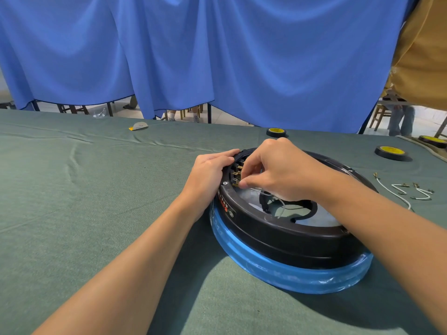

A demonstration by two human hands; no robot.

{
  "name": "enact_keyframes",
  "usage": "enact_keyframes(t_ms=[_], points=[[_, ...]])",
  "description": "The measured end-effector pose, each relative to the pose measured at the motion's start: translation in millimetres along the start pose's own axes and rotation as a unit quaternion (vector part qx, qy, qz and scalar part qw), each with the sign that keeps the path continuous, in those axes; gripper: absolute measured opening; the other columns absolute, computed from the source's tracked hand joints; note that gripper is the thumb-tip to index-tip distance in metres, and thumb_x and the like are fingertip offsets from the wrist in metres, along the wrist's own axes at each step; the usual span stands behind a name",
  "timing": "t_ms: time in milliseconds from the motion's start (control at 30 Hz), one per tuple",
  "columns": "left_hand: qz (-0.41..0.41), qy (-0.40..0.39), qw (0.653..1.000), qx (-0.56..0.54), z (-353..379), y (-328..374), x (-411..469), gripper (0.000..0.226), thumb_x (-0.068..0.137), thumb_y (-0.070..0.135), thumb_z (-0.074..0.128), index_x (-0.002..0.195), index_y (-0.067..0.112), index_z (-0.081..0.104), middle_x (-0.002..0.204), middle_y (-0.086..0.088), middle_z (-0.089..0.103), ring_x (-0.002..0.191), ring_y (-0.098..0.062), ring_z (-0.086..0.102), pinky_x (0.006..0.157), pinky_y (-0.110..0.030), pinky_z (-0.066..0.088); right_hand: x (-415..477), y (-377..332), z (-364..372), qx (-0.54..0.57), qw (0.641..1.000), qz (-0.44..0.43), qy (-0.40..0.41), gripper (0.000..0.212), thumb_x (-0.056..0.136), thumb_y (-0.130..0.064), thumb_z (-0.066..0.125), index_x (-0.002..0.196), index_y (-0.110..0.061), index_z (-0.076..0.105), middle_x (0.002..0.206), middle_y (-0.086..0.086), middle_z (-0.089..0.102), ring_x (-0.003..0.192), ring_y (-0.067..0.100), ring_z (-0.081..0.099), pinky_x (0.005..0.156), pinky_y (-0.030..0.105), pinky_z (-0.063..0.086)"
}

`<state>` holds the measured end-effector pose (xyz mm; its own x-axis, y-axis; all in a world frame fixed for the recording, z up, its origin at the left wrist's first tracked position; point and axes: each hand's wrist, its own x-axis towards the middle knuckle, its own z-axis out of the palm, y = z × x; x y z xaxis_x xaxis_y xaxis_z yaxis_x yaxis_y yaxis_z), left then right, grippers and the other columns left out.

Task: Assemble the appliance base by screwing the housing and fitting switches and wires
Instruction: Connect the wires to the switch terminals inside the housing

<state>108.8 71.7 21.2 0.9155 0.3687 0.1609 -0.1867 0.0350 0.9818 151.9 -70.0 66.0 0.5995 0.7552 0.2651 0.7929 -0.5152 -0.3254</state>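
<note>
A round black appliance base point(285, 234) with a blue film-wrapped lower band lies on the green table cloth, its open underside up. My left hand point(208, 172) grips the base's left rim from outside. My right hand point(273, 170) reaches inside the rim, thumb and fingers pinching a wire terminal at the brass switch contacts point(235, 174). A thin white wire point(281, 205) runs from under that hand across the central opening. A screw point(225, 183) sits in the rim just below the contacts.
Loose white wires with terminals point(411, 192) lie to the right of the base. Two black-and-yellow tape rolls point(390, 153) point(276, 132) stand behind it, and a third sits at the far right edge. A blue curtain hangs beyond the table's far edge. People's legs show underneath.
</note>
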Motion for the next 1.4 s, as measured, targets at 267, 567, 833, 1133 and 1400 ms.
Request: enact_keyframes(t_ms=[267, 567, 833, 1133, 1400], points=[[0.007, -0.008, 0.998, 0.055, -3.2, 1.4, -0.6, 0.033, 0.095, 0.003, 0.049, 0.121, 0.010, 0.068, 0.109, -0.007, 0.072, 0.087, -0.004, 0.068, 0.090, -0.022, 0.053, -1.1, 0.7, -1.0, -0.019, 1.000, -0.007, -0.012, 0.017, 0.089, -0.027, 0.069, 0.073, -0.026, 0.065, 0.068, -0.012, 0.059, 0.070, 0.006, 0.056, 0.065, 0.028, 0.046], [0.010, -0.009, 0.997, 0.077, -0.6, -4.0, -5.2, 0.043, 0.100, 0.009, 0.043, 0.143, 0.006, 0.047, 0.146, -0.007, 0.050, 0.135, -0.017, 0.046, 0.118, -0.038, 0.030, -1.8, -2.3, 1.1, -0.040, 0.999, -0.016, -0.006, 0.017, 0.089, -0.027, 0.069, 0.073, -0.025, 0.063, 0.064, -0.018, 0.052, 0.066, 0.001, 0.052, 0.061, 0.024, 0.040], [-0.027, -0.003, 0.998, 0.050, -0.2, -7.4, -7.4, 0.030, 0.100, 0.015, 0.043, 0.107, -0.003, 0.066, 0.097, -0.019, 0.064, 0.089, -0.027, 0.058, 0.088, -0.038, 0.043, -3.6, -7.6, 4.3, -0.087, 0.995, -0.042, 0.020, 0.017, 0.091, -0.025, 0.062, 0.081, -0.014, 0.070, 0.069, -0.005, 0.060, 0.067, 0.009, 0.051, 0.064, 0.031, 0.045], [-0.024, -0.009, 0.994, 0.105, -1.7, -5.8, -7.8, 0.035, 0.100, 0.022, 0.045, 0.101, -0.006, 0.065, 0.102, -0.015, 0.063, 0.094, -0.024, 0.057, 0.092, -0.037, 0.042, -2.9, -12.6, 7.4, -0.090, 0.995, -0.021, 0.034, 0.021, 0.089, -0.022, 0.060, 0.075, -0.008, 0.068, 0.070, 0.007, 0.065, 0.068, 0.022, 0.059, 0.063, 0.040, 0.053], [0.032, -0.076, 0.969, 0.234, -8.6, 0.0, -11.9, 0.043, 0.105, 0.019, 0.037, 0.146, 0.007, 0.040, 0.161, -0.005, 0.024, 0.150, -0.018, 0.015, 0.110, -0.022, 0.014, 0.2, -15.3, 5.6, -0.076, 0.997, 0.000, 0.021, 0.016, 0.089, -0.018, 0.062, 0.079, -0.008, 0.071, 0.075, 0.007, 0.065, 0.071, 0.021, 0.060, 0.066, 0.042, 0.055]])
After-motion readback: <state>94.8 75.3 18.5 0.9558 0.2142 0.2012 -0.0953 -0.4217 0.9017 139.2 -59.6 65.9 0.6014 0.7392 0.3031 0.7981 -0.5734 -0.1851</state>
